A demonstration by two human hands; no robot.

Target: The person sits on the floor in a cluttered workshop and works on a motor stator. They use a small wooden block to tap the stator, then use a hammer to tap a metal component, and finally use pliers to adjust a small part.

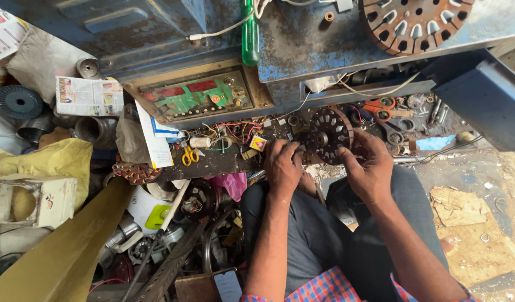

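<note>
Your left hand curls closed against the left rim of the dark slotted stator core, and your right hand closes its fingers on the lower right rim. The core sits at the near edge of the cluttered surface, just above your knees, with orange-handled scissors behind it and small yellow scissors well off to the left. Judging by this grip, you do best to keep both hands opposite each other on the rim so the disc cannot tip, thumbs clear of the slots. The core is a flat round disc with no long axis; its face and central hole point up towards you, tilted slightly.
</note>
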